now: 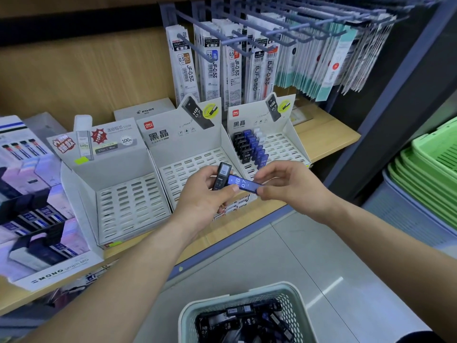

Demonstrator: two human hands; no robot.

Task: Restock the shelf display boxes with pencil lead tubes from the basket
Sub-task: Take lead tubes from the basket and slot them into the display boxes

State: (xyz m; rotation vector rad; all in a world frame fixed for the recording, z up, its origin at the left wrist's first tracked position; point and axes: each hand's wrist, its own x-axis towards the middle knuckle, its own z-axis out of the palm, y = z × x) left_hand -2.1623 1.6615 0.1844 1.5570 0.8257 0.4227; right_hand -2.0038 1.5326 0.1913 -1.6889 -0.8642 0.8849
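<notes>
Both hands are up in front of the shelf point(329, 134), just over the front edge of the middle display box point(173, 134). The left grip point(202, 196) is curled round a black tube point(222, 175), which stands nearly upright with its labelled end up and leaning a little away from me. The right grip point(289, 184) is pinching the right end of a blue tube point(243, 184) between thumb and fingertips. That tube lies almost level, long axis running left to right, its right end slightly lower and its "HB 0.7" print facing up. Its left end sits against the left thumb, beside the black tube.

The right display box point(279, 144) holds a row of black tubes point(243, 147) and a row of blue tubes point(257, 149) along its left side, all upright in their slots. Down below me, the basket point(237, 297) sits on the floor with loose lead tubes point(237, 315) piled at all angles.
</notes>
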